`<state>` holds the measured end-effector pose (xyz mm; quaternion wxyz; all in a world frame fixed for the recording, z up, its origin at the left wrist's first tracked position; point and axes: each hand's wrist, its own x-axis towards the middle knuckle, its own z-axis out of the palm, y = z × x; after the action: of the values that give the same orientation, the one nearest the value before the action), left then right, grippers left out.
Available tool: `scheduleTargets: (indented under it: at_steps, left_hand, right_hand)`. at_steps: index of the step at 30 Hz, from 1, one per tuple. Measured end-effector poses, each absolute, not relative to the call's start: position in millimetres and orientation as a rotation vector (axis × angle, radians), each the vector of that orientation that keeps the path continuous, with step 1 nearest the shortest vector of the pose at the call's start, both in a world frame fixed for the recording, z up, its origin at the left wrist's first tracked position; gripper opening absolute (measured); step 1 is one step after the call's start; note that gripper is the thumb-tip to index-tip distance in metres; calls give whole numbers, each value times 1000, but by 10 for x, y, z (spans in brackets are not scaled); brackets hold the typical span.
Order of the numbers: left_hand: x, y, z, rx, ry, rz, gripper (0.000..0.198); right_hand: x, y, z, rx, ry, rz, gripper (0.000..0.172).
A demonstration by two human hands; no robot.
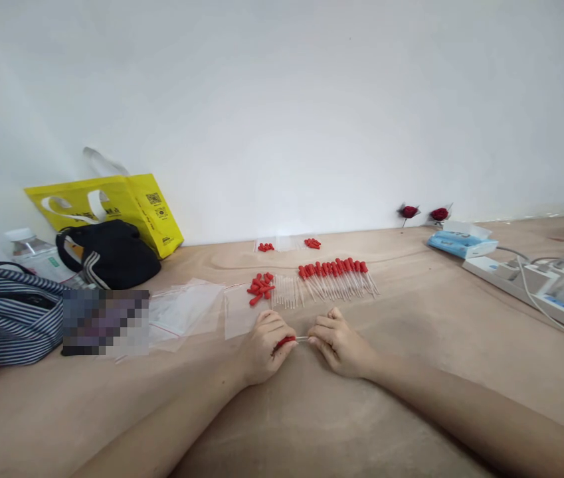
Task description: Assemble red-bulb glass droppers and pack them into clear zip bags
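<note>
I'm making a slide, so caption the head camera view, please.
Left hand holding a red bulb, right hand a thin tube, red-topped tubes lined up beyond.

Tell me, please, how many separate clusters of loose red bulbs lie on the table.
3: a near cluster left of the bare clear sticks, a back-left cluster and a back-right cluster, both by the wall. Others could be hidden.

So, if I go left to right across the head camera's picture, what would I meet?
Striped bag, flat clear bags, nearer pile of red bulbs, bare pale sticks, red-topped sticks, left-hand rose, blue packet, power strip.
</note>
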<state>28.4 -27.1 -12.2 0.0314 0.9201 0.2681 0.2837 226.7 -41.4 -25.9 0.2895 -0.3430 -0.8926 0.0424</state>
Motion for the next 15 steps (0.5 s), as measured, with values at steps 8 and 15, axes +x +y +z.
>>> scheduleTargets:
  at_steps: [8,15]
  left_hand:
    - [267,-228,-58,2743,892,915,13]
    - [245,-225,-67,2864,810,1025,20]
  right_hand:
    - [2233,-388,-176,-1002,-2334,293,23]
    - [2289,-449,-53,-985,-2328,285,11]
